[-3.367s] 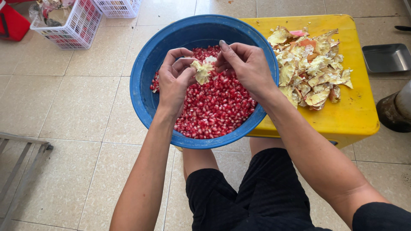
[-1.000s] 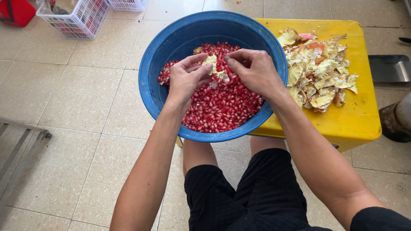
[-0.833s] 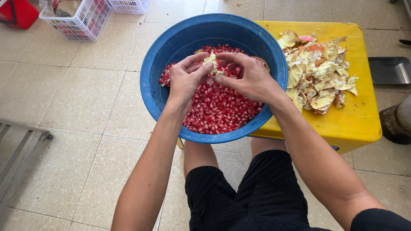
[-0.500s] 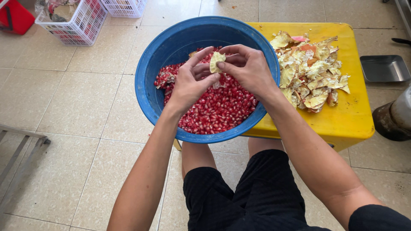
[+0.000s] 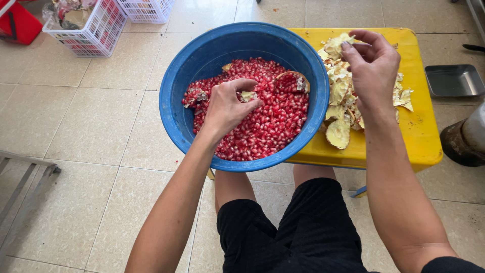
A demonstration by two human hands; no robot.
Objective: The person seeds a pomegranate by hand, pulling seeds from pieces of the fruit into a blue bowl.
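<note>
A blue plastic basin [image 5: 178,121] sits in front of my knees, filled with red pomegranate seeds [image 5: 273,126]. My left hand [image 5: 226,105] rests over the seeds, fingers curled around a small pale piece of pomegranate [image 5: 247,95]. A seed-filled chunk of pomegranate [image 5: 293,81] lies at the far side of the basin. My right hand [image 5: 371,63] hovers above the pile of pale peel scraps [image 5: 339,96] on the yellow stool top [image 5: 419,131], fingers loosely bent; I cannot tell if anything is pinched in them.
White plastic baskets [image 5: 93,28] and a red container [image 5: 17,23] stand on the tiled floor at the top left. A grey metal tray [image 5: 454,80] lies on the right, a dark round base [image 5: 462,144] below it. Metal bars [image 5: 22,177] are at the left edge.
My hands were together over the basin working a pale piece. Now they are apart: the right hand has swung right over the peel pile, the left has dropped onto the seeds.
</note>
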